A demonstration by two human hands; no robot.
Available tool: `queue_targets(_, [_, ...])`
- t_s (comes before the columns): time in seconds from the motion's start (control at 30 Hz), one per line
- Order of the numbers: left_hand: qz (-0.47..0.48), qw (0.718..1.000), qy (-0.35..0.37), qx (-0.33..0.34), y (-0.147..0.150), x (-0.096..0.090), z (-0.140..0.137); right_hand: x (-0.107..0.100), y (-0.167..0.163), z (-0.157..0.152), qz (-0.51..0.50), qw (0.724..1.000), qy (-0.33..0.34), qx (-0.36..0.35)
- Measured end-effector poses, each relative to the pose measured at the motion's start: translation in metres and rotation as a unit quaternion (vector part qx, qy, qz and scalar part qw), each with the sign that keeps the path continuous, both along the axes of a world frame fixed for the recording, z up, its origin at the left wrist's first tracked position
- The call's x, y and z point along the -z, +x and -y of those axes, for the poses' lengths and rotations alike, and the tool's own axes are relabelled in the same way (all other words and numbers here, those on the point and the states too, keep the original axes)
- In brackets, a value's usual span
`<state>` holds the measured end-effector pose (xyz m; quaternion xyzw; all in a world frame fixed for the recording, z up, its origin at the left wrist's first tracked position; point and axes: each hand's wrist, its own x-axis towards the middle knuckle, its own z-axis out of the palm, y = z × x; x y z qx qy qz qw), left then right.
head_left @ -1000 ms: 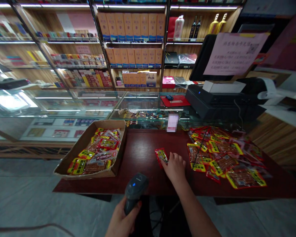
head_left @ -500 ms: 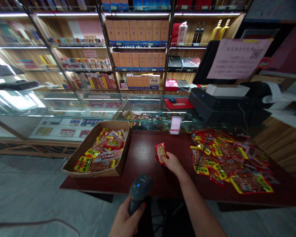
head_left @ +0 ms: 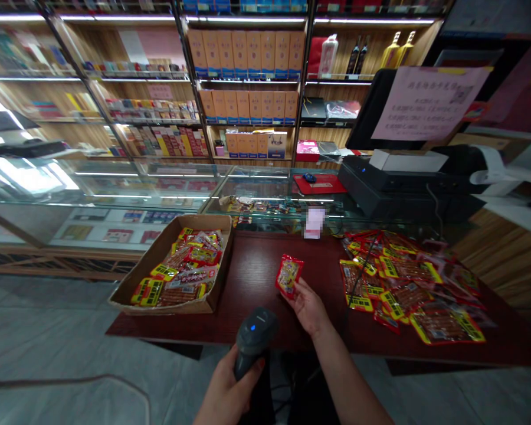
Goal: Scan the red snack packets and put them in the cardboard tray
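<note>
Left hand wrapped round the grip of a dark handheld scanner, fingers curled in tight, thumb along the near side; small blue light lit on the scanner's head. Right hand pinches a small red packet by its lower right edge, thumb and fingers closed on it, printed face up toward the camera. Packet is over the middle of the desk, beyond the scanner and a bit to its right; the two are apart. Scanner sits over the near edge of the desk. On the left end of the desk, a cardboard tray full of red and yellow snack packs, a few lying slanted. On the right end, a loose pile of similar packs, overlapping, brown sticks visible through clear film; pile is well apart from the tray. At the far edge, a pixelated card. Behind that, a glass display case with a blue mouse on a red mat, and right of it a dark monitor with a pink printed sheet over it. Shelves behind hold rows of orange-brown boxes.
</note>
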<state>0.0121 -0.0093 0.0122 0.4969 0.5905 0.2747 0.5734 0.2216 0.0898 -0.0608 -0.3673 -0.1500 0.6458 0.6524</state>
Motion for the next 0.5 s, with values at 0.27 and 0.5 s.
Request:
queue_targets(0.27, [-0.023, 0.999, 0.036, 0.026, -0.005, 0.004, 0.004, 0.012, -0.003, 0.001, -0.010, 1.000, -0.006, 0.022])
queue_targets(0.5, [-0.011, 1.000, 0.007, -0.007, -0.004, 0.009, 0.000, -0.025, -0.023, -0.012, -0.040, 0.998, 0.034, -0.037])
